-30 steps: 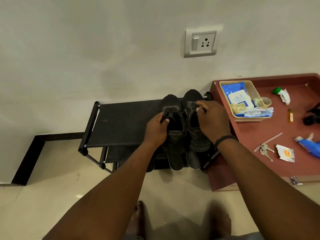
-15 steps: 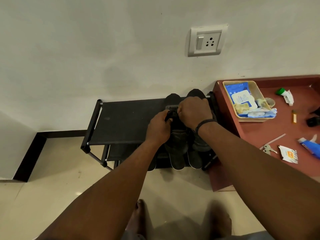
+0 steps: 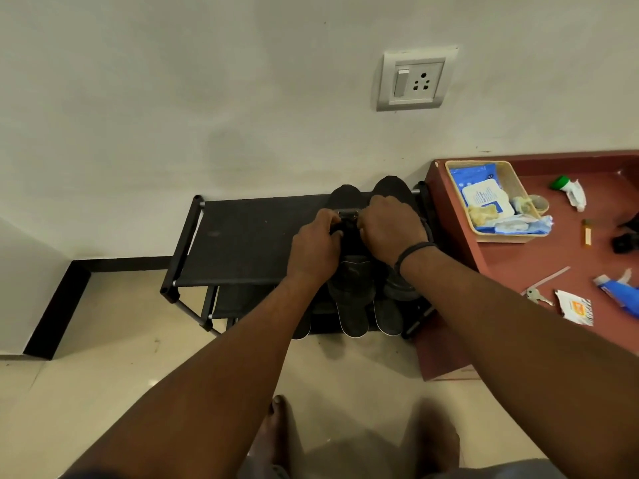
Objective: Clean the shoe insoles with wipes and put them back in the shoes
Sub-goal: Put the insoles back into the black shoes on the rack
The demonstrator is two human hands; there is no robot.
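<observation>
Two black low-cut fabric shoes [image 3: 349, 281] sit side by side on the top shelf of a black metal-and-fabric shoe rack [image 3: 249, 240], long axes running front-to-back: toes aimed at the wall, heels toward the person. L shoe's rounded toe pokes out just beyond the fingertips, w/ a small grey strap or buckle [image 3: 348, 213] lying across it, right between the two sets of fingers. Dark, matte uppers; heel collar of the L shoe open below the palms. R shoe sits just right of the knuckles, mostly under the right wrist. Beneath the wrists, on a lower shelf, pale-edged dark soles [image 3: 352, 321] stick out — can't tell if insoles or other footwear.

Left hand [image 3: 314, 248] curls its fingers onto the L shoe's upper at the buckle's left end, gripping it. Right hand [image 3: 390, 226], black band on the wrist, also curled, pinching at the buckle's right end of that same shoe.

Vs 1 s back: right hand was on the R shoe's tongue; now it's crossed over to the L shoe, both hands nearly touching. Since half a sec ago, barely any change.

Well right of the right hand: tan plastic basket [image 3: 518, 236] holding a blue-white wipes pack [image 3: 484, 197], on a red-brown table [image 3: 518, 264].
</observation>
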